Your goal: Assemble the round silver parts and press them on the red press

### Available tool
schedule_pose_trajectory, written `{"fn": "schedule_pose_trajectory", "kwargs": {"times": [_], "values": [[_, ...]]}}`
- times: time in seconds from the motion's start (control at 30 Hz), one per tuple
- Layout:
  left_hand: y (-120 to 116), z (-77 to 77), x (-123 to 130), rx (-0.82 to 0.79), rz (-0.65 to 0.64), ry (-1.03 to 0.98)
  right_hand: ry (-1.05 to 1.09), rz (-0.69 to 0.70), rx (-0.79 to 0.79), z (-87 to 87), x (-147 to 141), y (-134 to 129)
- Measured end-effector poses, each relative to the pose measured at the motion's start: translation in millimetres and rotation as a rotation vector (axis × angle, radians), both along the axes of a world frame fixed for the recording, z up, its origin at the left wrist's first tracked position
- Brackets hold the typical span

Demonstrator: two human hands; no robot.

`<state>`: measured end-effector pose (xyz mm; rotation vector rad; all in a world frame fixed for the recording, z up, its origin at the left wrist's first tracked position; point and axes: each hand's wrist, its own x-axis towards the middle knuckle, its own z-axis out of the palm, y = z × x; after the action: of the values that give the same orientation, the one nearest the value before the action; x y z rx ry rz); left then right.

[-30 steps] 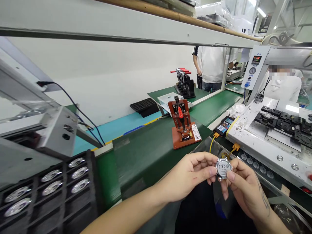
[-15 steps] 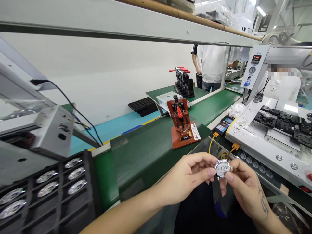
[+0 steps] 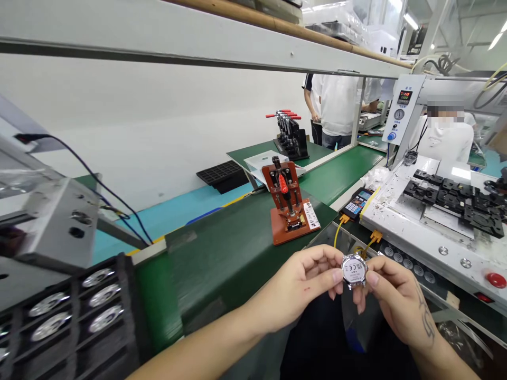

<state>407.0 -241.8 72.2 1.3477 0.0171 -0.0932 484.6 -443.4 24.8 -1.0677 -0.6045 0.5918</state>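
Between my two hands is a silver watch case (image 3: 354, 269), its printed back with a CE mark turned up towards me. The thumb and fingers of my left hand (image 3: 303, 287) pinch its left edge. On the opposite edge, my right hand (image 3: 390, 293) grips it with thumb and forefinger. The case is held above my lap, in front of the bench edge. Beyond it on the green bench stands a brown toggle-clamp fixture (image 3: 291, 203) with a red handle.
At lower left, a black compartment tray (image 3: 127, 311) holds several shiny round parts. A keypad device (image 3: 354, 203) with yellow cables lies beside a white machine (image 3: 430, 248) on the right. Farther back are a black clamp rack (image 3: 293, 140) and people in white (image 3: 343, 105).
The view has swung slightly right, so the surroundings sit farther left. The watch case has tilted a little in my fingers, and both hands keep hold of it.
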Motion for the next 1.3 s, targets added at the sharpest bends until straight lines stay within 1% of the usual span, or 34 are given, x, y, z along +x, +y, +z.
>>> {"fn": "schedule_pose_trajectory", "kwargs": {"times": [0.23, 0.4, 0.47, 0.5, 0.53, 0.6, 0.63, 0.7, 0.77, 0.83, 0.9, 0.97, 1.03, 1.1, 1.17, 1.23, 1.3], "values": [[0, -1.0, 2, 0.001, 0.015, -0.011, 0.004, -0.008, -0.026, -2.7, 4, 5], [-2, -8.6, -1, -0.034, 0.033, -0.038, -0.013, -0.044, -0.002, -6.8, 3, 13], [-2, -11.2, -3, -0.018, 0.061, -0.050, -0.048, -0.073, -0.023, -7.7, 1, 15], [-2, -11.8, -4, 0.029, 0.092, -0.067, -0.080, -0.095, -0.052, -7.5, 0, 16], [0, -11.9, -5, 0.111, 0.134, -0.098, -0.132, -0.118, -0.091, -7.0, 0, 17], [4, -10.6, -7, 0.367, 0.190, -0.209, -0.315, -0.155, -0.185, -5.4, 1, 18], [8, -9.5, -8, 0.514, 0.192, -0.285, -0.433, -0.163, -0.234, -4.8, 2, 19], [16, -7.7, -9, 0.783, 0.139, -0.438, -0.660, -0.154, -0.309, -5.0, 5, 22], [23, -7.2, -12, 0.965, 0.069, -0.531, -0.802, -0.145, -0.342, -8.1, 9, 24], [28, -8.5, -16, 1.055, 0.029, -0.542, -0.879, -0.134, -0.339, -14.4, 11, 25], [32, -12.0, -24, 1.080, -0.004, -0.512, -0.937, -0.110, -0.324, -23.4, 12, 28], [35, -17.6, -36, 1.099, -0.028, -0.478, -0.986, -0.069, -0.312, -33.3, 13, 34], [38, -24.4, -52, 1.141, -0.025, -0.444, -1.029, 0.001, -0.283, -41.8, 11, 46], [44, -30.7, -72, 1.196, 0.025, -0.393, -1.044, 0.046, -0.223, -48.3, 8, 58], [57, -35.8, -97, 1.245, 0.140, -0.311, -1.036, 0.035, -0.170, -54.9, 6, 67], [84, -39.5, -129, 1.292, 0.328, -0.197, -1.011, -0.004, -0.178, -65.1, 9, 70], [124, -42.5, -169, 1.350, 0.566, -0.042, -0.981, 0.014, -0.259, -80.3, 19, 66]]}}
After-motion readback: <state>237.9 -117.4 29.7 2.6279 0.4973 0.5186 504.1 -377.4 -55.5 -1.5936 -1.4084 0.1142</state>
